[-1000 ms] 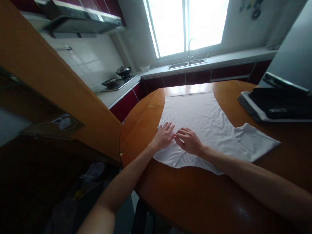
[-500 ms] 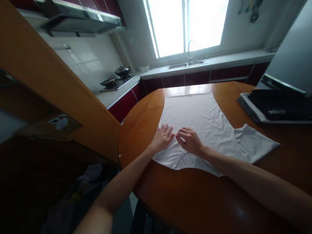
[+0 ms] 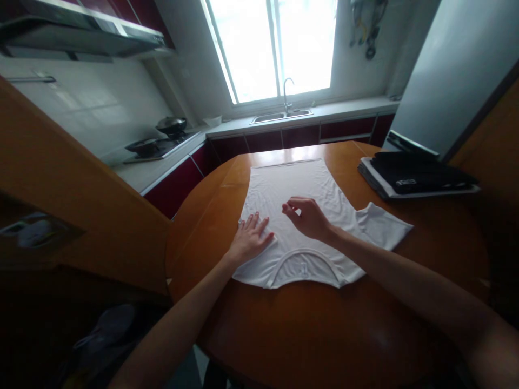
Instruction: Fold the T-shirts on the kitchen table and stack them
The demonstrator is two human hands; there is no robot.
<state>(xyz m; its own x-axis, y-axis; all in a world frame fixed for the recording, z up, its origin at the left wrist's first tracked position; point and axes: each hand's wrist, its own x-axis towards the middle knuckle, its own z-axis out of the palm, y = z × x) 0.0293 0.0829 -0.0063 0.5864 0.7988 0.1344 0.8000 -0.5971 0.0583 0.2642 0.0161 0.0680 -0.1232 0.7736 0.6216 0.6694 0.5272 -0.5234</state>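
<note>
A white T-shirt (image 3: 292,183) lies spread on the round wooden table (image 3: 324,329), its neckline toward me and its hem at the far side. One sleeve sticks out to the right; the left sleeve does not show as spread out. My left hand (image 3: 251,237) rests flat on the left part of the shirt with its fingers apart. Over the middle of the shirt is my right hand (image 3: 308,217), its fingers curled and thumb and fingertips close together; nothing can be made out between them.
Folded dark and light clothes (image 3: 417,173) are stacked at the table's right back. Beyond the table are a sink (image 3: 281,116), a stove with a pan (image 3: 172,125) and a window. A fridge (image 3: 450,81) stands at the right.
The view has turned to the right. My right hand has moved forward over the shirt, away from my left hand. The neckline now lies rounder and more open, and my left hand's fingers are spread wider.
</note>
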